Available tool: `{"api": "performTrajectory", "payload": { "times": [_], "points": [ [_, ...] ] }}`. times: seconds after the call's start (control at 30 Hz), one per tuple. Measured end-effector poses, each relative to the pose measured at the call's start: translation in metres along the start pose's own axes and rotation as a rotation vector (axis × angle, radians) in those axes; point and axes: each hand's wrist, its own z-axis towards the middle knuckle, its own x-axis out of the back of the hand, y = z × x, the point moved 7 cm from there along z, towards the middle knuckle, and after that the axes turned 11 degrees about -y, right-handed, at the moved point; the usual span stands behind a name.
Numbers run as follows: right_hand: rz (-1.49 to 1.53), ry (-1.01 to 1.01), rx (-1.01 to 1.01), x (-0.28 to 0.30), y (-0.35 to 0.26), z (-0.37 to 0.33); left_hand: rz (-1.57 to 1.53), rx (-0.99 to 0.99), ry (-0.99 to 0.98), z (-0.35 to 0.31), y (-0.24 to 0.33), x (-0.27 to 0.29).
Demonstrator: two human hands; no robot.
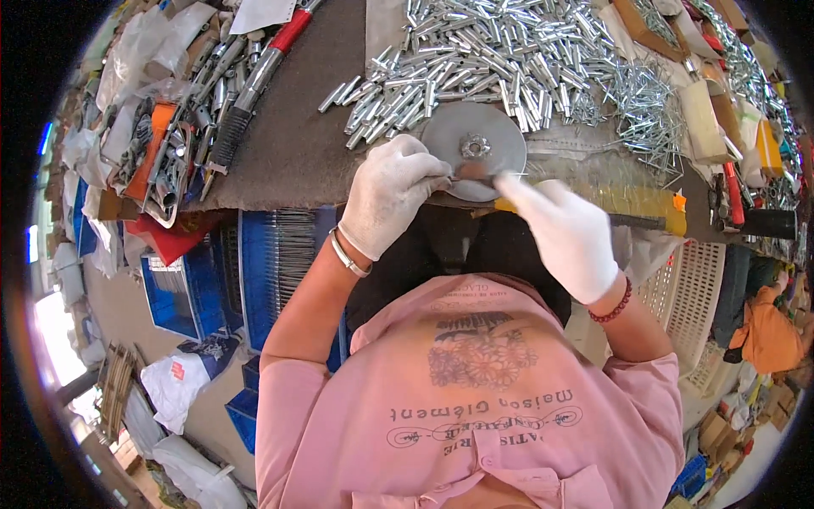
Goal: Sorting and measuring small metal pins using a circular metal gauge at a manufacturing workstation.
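Observation:
My left hand (392,193), in a white glove, is at the near left rim of a round grey metal dish (509,146). Its thumb and fingertips are pinched together, and whatever they grip is too small to make out. A small cluster of shiny metal parts (475,145) sits in the middle of the dish. Between the hands, over the dish's near side, there is a blurred brownish piece (473,172). My right hand (566,233), also white-gloved, is at the dish's near right side; motion smears its fingers, so their grip is unclear.
Beyond the dish lies a heap of silver metal tubes (483,64), with thin metal pins (649,110) to its right. A red-handled tool (270,72) and other tools lie left. Yellow tape (632,199) covers the bench's front edge. Blue crates (254,271) and a white basket (691,293) stand below.

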Motion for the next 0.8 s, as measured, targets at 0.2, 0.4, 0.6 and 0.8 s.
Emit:
{"api": "performTrajectory", "payload": {
  "times": [0.2, 0.4, 0.6, 0.8],
  "points": [
    [0.353, 0.134, 0.004, 0.005, 0.022, 0.017, 0.085, -0.069, -0.003, 0.002, 0.007, 0.005],
    [-0.033, 0.139, -0.07, 0.003, 0.028, 0.031, 0.029, -0.051, -0.022, 0.0, 0.004, 0.004],
    [0.287, -0.116, -0.192, -0.037, 0.01, 0.013, 0.03, -0.041, 0.045, -0.006, 0.011, 0.005],
    [0.959, -0.359, -0.337, -0.07, 0.0, 0.001, -0.211, 0.375, 0.254, -0.046, 0.022, -0.02]
  ]
}}
